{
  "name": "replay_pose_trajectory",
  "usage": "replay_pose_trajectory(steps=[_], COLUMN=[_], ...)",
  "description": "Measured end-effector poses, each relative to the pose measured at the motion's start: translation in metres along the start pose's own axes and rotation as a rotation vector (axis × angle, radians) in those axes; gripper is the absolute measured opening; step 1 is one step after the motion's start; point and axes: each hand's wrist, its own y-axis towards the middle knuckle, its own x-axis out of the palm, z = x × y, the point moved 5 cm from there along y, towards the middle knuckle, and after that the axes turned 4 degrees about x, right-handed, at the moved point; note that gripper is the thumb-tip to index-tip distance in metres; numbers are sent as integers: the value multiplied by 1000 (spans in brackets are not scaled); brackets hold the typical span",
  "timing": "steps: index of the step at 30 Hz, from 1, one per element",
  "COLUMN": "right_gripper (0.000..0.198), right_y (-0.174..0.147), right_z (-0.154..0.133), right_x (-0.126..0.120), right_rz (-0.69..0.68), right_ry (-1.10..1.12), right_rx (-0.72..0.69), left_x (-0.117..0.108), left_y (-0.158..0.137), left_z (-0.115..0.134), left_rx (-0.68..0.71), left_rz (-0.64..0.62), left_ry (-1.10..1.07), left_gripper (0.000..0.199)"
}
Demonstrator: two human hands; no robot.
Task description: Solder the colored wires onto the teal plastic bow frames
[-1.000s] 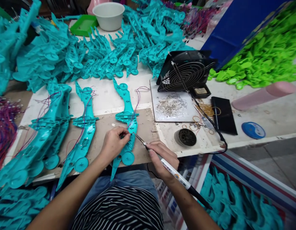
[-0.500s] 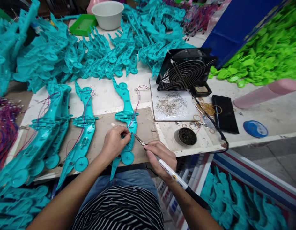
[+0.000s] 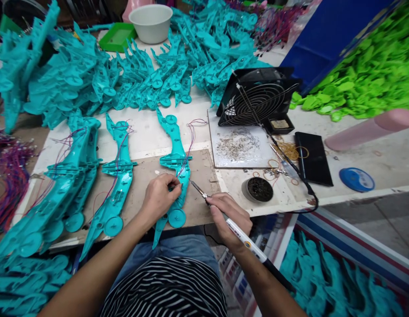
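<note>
My right hand (image 3: pixel 230 220) grips a soldering iron (image 3: pixel 239 235) with a white and black handle, like a pen. Its bare metal tip points up and left, just off the right edge of a teal plastic shell (image 3: pixel 178 169). The fingers of my left hand (image 3: pixel 162 193) are pinched together over the shell's lower middle. Thin red and purple wires (image 3: pixel 191 141) run along the shell down to those fingertips, which appear to hold a wire; the exact spot is hidden. A round disc forms the shell's lower end, with a pointed tail over the table edge.
More wired teal shells (image 3: pixel 117 176) lie to the left, and a big heap of them (image 3: pixel 75 75) fills the back. A black fan (image 3: pixel 254 99) stands on a white board (image 3: pixel 236 152). Nearby are a tin of dark material (image 3: pixel 259 189), rubber bands (image 3: pixel 287 149) and a pink bottle (image 3: pixel 369 127).
My right hand has drawn the soldering iron a little to the right, so its tip has come away from my left fingertips. My left hand stays pinched at the shell.
</note>
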Motion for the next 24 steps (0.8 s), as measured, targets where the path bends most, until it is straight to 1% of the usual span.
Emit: replay_pose_trajectory(steps=[6,10,11,12,14,15,17,19,21,22,23,24], right_gripper=[24,22,21,21,21,21,22,25,27,26,28,33], right_y=[0,1,0,-1,-2,-3,2,18,46,62,78,93], right_z=[3,4,3,3,3,4,10,21,33,39,45,51], right_x=[-2,-9,-11,-12,-14,-14,-13,-7,4,13,24,34], right_rz=[37,74,83,92,109,115,126,129,80,6,-96,-197], right_ry=[1,-68,-83,-93,-101,-99,-85,-106,-197,-266,-334,-400], right_rx=[8,10,10,8,6,8,28,58,46,8,-42,-75], left_x=[2,-2,-3,-4,-4,-3,-1,0,1,0,0,-1], left_y=[0,-10,-15,-20,-32,-37,-46,-51,-53,-54,-54,-54], left_z=[2,11,14,17,20,19,18,15,14,13,13,12], left_rx=[16,57,77,92,95,86,66,54,43,34,24,12], left_rz=[-6,35,49,53,27,4,-35,-55,-69,-77,-87,-99], left_ry=[76,244,305,369,485,527,574,585,584,584,584,584], left_gripper=[9,7,16,29,54,61,66,67,64,62,59,56])
